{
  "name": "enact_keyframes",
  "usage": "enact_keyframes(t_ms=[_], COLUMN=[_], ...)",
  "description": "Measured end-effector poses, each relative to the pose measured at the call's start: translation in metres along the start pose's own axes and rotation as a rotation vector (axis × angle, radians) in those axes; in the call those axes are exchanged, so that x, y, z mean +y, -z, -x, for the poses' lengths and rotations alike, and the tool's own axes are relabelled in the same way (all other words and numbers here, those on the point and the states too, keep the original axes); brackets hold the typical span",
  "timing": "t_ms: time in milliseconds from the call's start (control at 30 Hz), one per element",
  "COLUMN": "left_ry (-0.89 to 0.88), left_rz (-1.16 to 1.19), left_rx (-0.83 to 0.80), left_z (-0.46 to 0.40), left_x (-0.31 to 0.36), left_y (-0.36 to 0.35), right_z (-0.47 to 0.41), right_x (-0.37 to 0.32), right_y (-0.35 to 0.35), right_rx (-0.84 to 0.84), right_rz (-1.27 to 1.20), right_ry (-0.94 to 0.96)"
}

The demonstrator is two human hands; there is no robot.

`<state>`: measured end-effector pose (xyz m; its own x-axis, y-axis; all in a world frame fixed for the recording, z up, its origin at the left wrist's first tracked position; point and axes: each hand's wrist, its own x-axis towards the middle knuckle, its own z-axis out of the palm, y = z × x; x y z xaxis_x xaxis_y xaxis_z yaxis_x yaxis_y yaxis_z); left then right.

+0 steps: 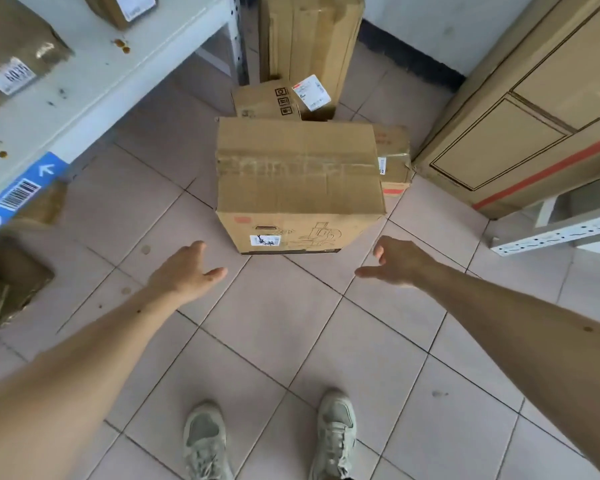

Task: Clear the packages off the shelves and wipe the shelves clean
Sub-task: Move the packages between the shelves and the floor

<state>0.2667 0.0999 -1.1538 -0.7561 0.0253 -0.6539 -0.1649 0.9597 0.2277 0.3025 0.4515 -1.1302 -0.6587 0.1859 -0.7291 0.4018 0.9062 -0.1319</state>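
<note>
1. Cardboard, taped shut along its top seam: the large box [298, 168] stands on the tiled floor [291, 341] in front of the person's shoes [205, 441], so its contents are hidden.
2. Its near face carries a small white label [265, 241] and a line drawing; the print is too small to read.
3. Behind it lies a smaller box [267, 100] with black handling symbols and a white shipping label, and behind that a tall carton [309, 36] stands upright against the wall.
4. A third box [394, 157] with red print sits just beside the large box on its right.
5. The white shelf [94, 74] at left holds two taped packages; the nearer package [11, 60] bears a label reading roughly "6035".
6. A blue strip [18, 192] on the shelf edge shows a barcode and a white arrow.
7. The left hand [184, 271] and right hand [395, 263] reach toward the large box, one on each side, near it but not touching, fingers apart and relaxed, holding nothing.
</note>
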Motion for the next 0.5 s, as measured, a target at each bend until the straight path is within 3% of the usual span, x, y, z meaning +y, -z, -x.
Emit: enact_keyframes(t_ms=[267, 400, 500], left_ry=[0.044, -0.083, -0.235], left_rz=[0.274, 0.48, 0.535], left_rx=[0.138, 0.183, 0.239], left_z=[-0.106, -0.149, -0.172], left_x=[0.001, -0.018, -0.022], left_y=[-0.08, -0.1, -0.105], right_z=[-0.109, -0.151, -0.18], right_x=[0.039, 0.042, 0.048], right_y=[-0.039, -0.049, -0.056], right_rx=[0.182, 0.267, 0.237], right_rz=[-0.192, -0.488, -0.615], right_ry=[0.025, 0.14, 0.25])
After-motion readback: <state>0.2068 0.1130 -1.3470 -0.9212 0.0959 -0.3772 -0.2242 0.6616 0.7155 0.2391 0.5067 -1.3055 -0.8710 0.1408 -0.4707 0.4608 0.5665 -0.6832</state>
